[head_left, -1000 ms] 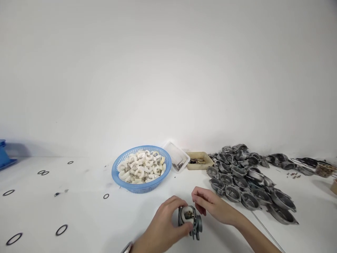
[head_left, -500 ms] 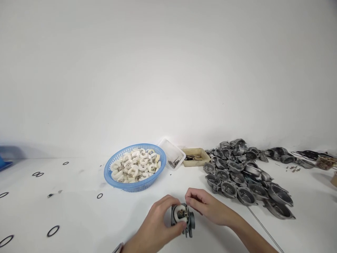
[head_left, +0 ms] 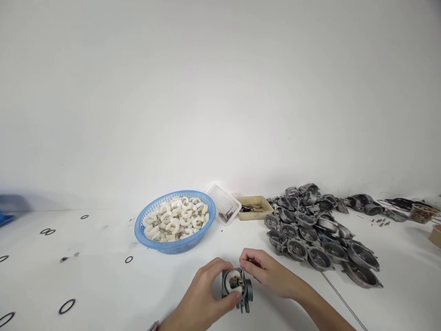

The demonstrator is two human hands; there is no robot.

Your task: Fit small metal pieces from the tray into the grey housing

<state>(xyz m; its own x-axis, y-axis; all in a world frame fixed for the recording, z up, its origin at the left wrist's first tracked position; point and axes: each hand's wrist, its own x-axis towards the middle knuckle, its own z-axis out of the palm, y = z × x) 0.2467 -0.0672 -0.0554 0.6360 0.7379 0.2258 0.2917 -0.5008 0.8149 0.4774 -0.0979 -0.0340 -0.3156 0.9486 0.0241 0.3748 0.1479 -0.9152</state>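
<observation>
The left hand (head_left: pixel 206 294) is nearest, its grip clamped on a grey metal housing (head_left: pixel 250 293), thumb on the near edge and fingers on the far edge. The housing sits at the lower middle of the view, over the white table (head_left: pixel 103 280), open side up; a white ring (head_left: pixel 228 284) is seated in it around brass-coloured parts. The right hand (head_left: pixel 270 273) is at the housing's far right edge, its grip pinched together on a thin pin (head_left: pixel 243 275), whose lower end is too small to read. A thin rod (head_left: pixel 344 301) lies to the right. Black rings (head_left: pixel 128 259) lie scattered at left. Beyond the hands, grey metal bowls (head_left: pixel 298 249) form a heap at right; a blue basket (head_left: pixel 179 248) holds more white rings. Behind stand a white tray (head_left: pixel 220 195) and a yellowish tray (head_left: pixel 255 215), near the wall (head_left: pixel 220 101).
</observation>
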